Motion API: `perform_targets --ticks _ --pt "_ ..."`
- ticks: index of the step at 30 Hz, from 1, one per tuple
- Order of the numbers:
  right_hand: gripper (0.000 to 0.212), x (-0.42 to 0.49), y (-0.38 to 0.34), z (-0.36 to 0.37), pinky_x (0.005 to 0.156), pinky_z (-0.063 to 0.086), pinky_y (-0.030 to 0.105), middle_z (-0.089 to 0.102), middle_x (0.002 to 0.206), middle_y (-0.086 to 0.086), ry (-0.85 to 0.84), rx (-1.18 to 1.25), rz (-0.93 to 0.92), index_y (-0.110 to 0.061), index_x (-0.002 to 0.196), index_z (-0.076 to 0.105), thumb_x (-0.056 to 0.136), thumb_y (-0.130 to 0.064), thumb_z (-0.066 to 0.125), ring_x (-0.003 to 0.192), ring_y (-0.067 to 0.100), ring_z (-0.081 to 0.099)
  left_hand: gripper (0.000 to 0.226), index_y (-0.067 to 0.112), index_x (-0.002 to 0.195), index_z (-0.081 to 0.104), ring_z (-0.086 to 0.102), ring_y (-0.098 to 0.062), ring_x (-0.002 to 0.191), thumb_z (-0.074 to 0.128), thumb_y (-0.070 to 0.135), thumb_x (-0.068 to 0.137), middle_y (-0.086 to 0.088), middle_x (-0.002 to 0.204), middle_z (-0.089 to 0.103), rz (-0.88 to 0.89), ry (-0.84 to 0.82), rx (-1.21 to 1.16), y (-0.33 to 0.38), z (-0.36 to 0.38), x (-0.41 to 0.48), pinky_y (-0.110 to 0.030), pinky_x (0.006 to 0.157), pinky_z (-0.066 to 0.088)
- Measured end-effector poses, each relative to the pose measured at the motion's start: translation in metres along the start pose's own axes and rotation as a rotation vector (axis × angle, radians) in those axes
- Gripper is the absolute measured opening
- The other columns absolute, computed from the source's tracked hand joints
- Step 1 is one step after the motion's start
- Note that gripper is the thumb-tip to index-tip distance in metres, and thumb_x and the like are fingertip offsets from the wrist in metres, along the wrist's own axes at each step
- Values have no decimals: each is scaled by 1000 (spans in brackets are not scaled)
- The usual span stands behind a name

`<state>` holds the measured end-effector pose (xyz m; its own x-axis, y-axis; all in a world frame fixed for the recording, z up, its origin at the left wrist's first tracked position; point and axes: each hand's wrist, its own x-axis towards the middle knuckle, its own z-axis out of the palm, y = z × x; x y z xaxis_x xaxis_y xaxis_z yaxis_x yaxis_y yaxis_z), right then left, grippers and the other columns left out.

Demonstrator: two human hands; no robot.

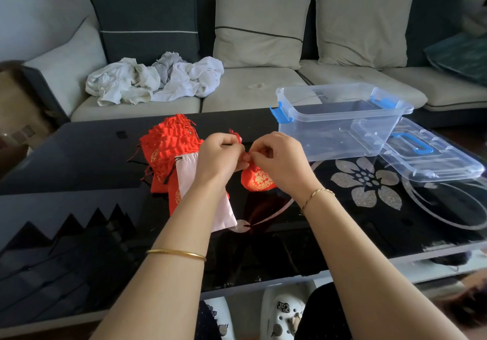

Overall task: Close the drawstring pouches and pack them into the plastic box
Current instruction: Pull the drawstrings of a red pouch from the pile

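As the left grip [221, 152] and right grip [279, 155] pinch the red pouch [259, 180] at its drawstring, the plastic box [329, 139] stands open.

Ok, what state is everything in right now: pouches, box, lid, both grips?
red pouch: neck cinched, held by both grips.
left grip: pinching the red pouch's cord.
right grip: pinching the red pouch's neck.
red pouch pile: lying on the table, unpacked.
pink pouch: lying flat, uncinched.
plastic box: open, empty.
lid: off, lying beside the plastic box.
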<state>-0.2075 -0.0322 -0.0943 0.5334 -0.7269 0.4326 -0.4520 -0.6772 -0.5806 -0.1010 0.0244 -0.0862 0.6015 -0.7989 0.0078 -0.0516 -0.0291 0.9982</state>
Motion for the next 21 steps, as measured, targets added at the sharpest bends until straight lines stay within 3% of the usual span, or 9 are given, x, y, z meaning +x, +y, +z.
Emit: perform_targets --ticks 3,7,9,12,17,21 --pt "12 0 5 0 68 44 14 63 84 -4 -2 207 189 -9 86 71 87 -11 59 81 10 57 31 11 108 54 63 -13 79 58 -3 80 -5 98 60 85 70 108 0 -3 3 -31 78 56" --pt "11 -1 7 -2 62 43 17 62 76 -6 -11 418 381 -14 83 71 88 -15 61 73 6 56 21 22 81 63 54 -8 84 64 3 75 2 96 58 422 37 413 0 0 -5 -10 73 41" --pt "11 -2 6 -4 56 40 15 59 68 -6 -20 499 423 -14 81 71 88 -15 61 62 3 52 13 20 78 70 51 -12 88 70 8 75 2 95 50 518 39 563 -6 5 -5 -14 77 39" --pt "14 -3 7 -5 52 38 15 54 59 -5 -47 626 473 -8 81 71 89 -13 60 53 3 45 10 18 84 72 52 -20 96 73 12 76 3 97 42 542 90 643 -14 8 -3 -20 82 39" --pt "13 -2 15 -6 58 36 21 50 66 4 -156 909 563 0 91 68 90 -8 57 57 8 41 11 19 87 72 51 -21 100 74 15 77 4 98 41 534 80 691 -15 8 0 -22 83 40" --pt "15 -2 19 -6 60 35 23 51 71 7 -237 903 506 -3 84 68 91 -7 56 58 9 40 8 17 85 71 51 -19 96 74 16 77 4 96 44 528 49 699 -16 5 1 -23 79 40"
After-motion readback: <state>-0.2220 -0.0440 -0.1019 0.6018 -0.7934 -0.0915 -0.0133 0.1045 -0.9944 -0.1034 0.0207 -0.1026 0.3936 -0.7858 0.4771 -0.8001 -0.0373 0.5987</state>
